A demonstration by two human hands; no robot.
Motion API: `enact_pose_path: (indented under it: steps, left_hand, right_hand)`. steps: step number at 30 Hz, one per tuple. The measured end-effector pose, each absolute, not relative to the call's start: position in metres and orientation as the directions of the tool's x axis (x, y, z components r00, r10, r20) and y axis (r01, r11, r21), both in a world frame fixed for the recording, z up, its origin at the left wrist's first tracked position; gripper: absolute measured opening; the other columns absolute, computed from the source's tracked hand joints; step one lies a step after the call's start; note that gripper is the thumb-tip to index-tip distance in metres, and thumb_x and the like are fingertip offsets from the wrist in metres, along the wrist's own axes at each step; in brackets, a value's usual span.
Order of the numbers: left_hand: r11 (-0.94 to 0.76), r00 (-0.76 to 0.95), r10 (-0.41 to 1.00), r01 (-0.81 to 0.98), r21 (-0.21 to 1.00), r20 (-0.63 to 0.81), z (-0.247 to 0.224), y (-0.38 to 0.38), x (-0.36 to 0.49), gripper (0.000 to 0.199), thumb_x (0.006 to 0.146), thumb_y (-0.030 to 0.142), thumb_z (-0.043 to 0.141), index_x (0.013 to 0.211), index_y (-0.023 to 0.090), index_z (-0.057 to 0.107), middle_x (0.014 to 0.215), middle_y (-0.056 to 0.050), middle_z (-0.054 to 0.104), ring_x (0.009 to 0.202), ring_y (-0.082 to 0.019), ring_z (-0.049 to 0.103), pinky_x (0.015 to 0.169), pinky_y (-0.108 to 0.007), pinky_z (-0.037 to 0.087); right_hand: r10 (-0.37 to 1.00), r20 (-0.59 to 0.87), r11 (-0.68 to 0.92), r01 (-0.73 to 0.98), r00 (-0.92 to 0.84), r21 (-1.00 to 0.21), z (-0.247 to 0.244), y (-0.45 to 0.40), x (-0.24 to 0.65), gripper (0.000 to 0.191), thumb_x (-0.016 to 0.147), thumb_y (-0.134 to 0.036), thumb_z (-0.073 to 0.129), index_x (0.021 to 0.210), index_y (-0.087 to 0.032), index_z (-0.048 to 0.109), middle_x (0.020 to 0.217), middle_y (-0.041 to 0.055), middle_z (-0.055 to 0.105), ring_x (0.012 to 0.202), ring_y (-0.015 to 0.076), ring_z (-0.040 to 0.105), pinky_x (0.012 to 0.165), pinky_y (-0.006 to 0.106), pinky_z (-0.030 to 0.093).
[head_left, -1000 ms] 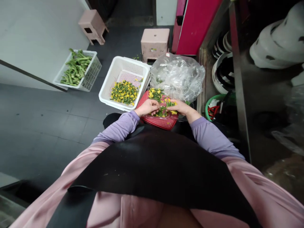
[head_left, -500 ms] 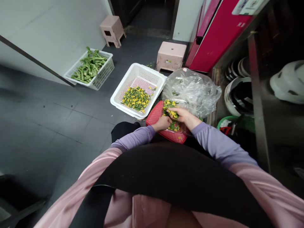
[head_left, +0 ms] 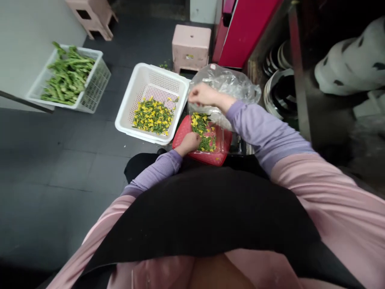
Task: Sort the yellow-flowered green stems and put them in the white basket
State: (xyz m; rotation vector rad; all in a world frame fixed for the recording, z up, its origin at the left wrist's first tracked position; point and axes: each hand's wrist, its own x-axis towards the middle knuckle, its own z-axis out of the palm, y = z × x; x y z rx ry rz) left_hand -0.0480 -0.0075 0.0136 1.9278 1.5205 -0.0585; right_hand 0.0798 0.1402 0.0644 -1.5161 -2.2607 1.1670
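Observation:
Yellow-flowered green stems (head_left: 201,123) lie in a clear container resting on a red basket (head_left: 221,157). At the container's left edge is my left hand (head_left: 190,143), its fingers closed; what they pinch is hidden. My right hand (head_left: 203,95) is raised over the near part of a clear plastic bag (head_left: 237,82), fingers curled together, and anything between them is too small to make out. Left of both hands, a white basket (head_left: 124,108) holds a pile of cut yellow-flowered pieces (head_left: 153,115).
A white crate (head_left: 98,86) of thick green stalks (head_left: 67,76) stands at the left by the wall. One pink stool (head_left: 191,44) is behind the bag, another (head_left: 94,14) further left. Stacked buckets (head_left: 278,92) and a metal rail (head_left: 299,72) are at the right.
My right hand has left the flowers and moved up, over the bag. My left hand stays by the container. The view has shifted, with the baskets now further left in it.

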Motion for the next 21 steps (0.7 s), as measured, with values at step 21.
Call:
enact_pose_path:
  steps: [21]
  left_hand:
    - [0.234, 0.168, 0.866, 0.697, 0.678, -0.472, 0.009, -0.050, -0.051, 0.027, 0.095, 0.016, 0.051, 0.109, 0.009, 0.073, 0.096, -0.009, 0.078, 0.080, -0.014, 0.072, 0.081, -0.023, 0.055]
  right_hand:
    - [0.803, -0.249, 0.575, 0.814, -0.541, 0.083, -0.025, 0.036, 0.128, 0.038, 0.095, -0.007, 0.034, 0.100, -0.003, 0.071, 0.099, 0.0306, 0.074, 0.100, 0.0393, 0.073, 0.095, 0.051, 0.043]
